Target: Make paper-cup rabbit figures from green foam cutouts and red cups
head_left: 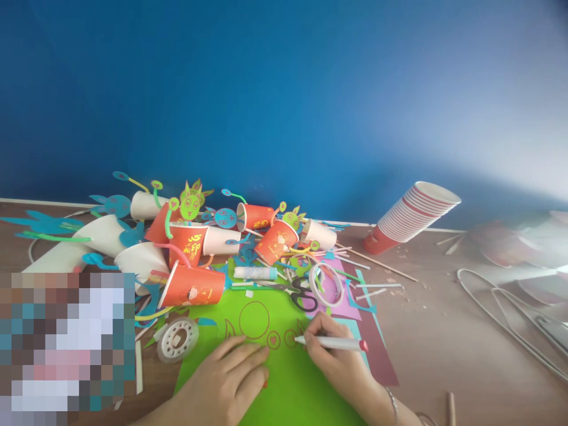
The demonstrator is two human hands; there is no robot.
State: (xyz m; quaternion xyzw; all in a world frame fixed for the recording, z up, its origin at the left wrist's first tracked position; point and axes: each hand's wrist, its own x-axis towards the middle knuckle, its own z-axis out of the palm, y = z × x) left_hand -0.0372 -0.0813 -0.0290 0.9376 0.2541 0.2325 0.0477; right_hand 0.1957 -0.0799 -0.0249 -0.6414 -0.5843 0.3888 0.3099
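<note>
My right hand (339, 352) grips a white marker (335, 343) with a red end. Its tip touches a small drawn circle on a bright green sheet of paper (302, 396). Pressed on the left part of that sheet is my left hand (237, 376), fingers stretched out and lying close together. A small orange-red bit (265, 384) peeks out beside its fingers; what it is I cannot tell. Dark red outlines mark the paper between the hands: a large circle (254, 320), a small circle with a heart (274, 340), and pointed ear shapes.
Scissors (304, 294), a glue stick (255, 273) and a tape roll (326, 284) lie behind the drawing. Another tape roll (178, 339) is at left. Decorated paper cups (193, 284) crowd the back left. A tilted cup stack (412, 213) leans near the blue wall; a cable (497, 296) lies right.
</note>
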